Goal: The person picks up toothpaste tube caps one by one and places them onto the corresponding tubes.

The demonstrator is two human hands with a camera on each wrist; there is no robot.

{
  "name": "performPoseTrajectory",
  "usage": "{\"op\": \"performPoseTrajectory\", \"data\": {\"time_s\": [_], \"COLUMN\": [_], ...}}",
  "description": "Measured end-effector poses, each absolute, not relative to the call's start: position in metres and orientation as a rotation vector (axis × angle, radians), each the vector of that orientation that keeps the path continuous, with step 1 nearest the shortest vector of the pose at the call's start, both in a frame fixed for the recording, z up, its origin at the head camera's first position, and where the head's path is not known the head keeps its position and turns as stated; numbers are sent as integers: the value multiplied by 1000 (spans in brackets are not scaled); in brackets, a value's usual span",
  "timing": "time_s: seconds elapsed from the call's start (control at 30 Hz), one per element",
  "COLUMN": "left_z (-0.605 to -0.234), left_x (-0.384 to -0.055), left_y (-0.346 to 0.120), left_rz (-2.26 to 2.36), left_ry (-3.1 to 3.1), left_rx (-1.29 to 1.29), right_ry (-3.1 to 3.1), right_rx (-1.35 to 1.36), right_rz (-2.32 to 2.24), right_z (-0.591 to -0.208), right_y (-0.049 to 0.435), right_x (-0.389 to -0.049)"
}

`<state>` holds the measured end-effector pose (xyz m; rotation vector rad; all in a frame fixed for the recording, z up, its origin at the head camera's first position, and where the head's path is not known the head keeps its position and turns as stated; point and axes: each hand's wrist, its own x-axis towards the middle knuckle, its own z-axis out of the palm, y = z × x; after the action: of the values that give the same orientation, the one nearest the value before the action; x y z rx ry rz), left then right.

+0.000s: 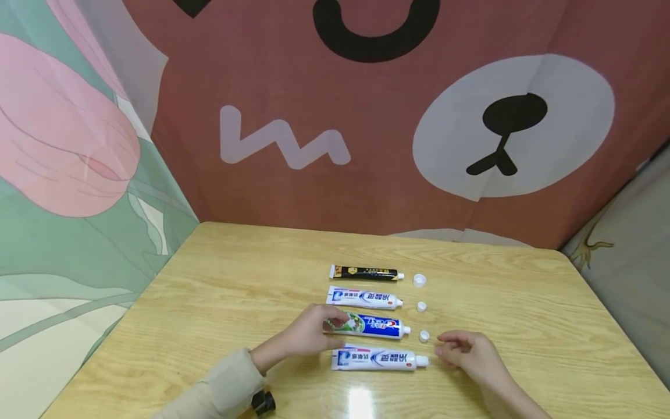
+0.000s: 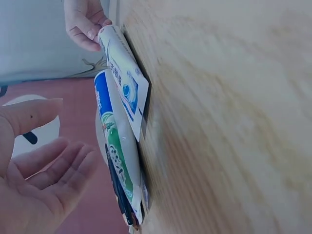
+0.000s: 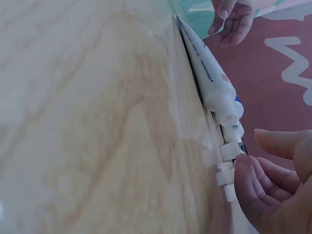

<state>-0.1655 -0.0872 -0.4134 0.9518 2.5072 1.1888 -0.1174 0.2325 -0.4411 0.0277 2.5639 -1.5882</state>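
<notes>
Several toothpaste tubes lie in a column with their mouths to the right. Nearest is a white tube (image 1: 374, 358) with a white cap (image 1: 421, 361) at its mouth. Beyond it come a blue-and-green tube (image 1: 379, 327), another white tube (image 1: 361, 298) and a black tube (image 1: 366, 273), all uncapped. My left hand (image 1: 312, 330) is over the left ends of the two nearest tubes, thumb and fingers spread around nothing. Just right of the capped tube is my right hand (image 1: 471, 355), its fingers loosely bent and the thumb apart, holding nothing.
Three loose white caps stand on the table right of the open tubes: a wide far cap (image 1: 420, 281), a small middle cap (image 1: 421, 306) and a near cap (image 1: 424, 336). A printed cloth (image 1: 366, 192) hangs behind the wooden table (image 1: 235, 273). A small black object (image 1: 263, 402) is beside the left sleeve.
</notes>
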Motion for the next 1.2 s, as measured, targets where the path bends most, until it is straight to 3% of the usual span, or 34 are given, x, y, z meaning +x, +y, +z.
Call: {"op": "performPoseTrajectory", "data": {"time_s": [0.53,0.8,1.2], "left_z": [-426,-431,-438], "left_x": [-181,-192,-207], "left_y": [-82,-79,-75], "left_rz": [1130,1050,1111], "left_ry": [2713,2738,2578], "left_rx": [978,1000,982], "right_ry": [2681,2678,2636], "right_rx": [46,-190,-255], "right_rz": [-1560,-1568,-1552], "right_z": [-450,-453,-457], "right_y": [232,234,231], "right_x": [-133,-139,-148]}}
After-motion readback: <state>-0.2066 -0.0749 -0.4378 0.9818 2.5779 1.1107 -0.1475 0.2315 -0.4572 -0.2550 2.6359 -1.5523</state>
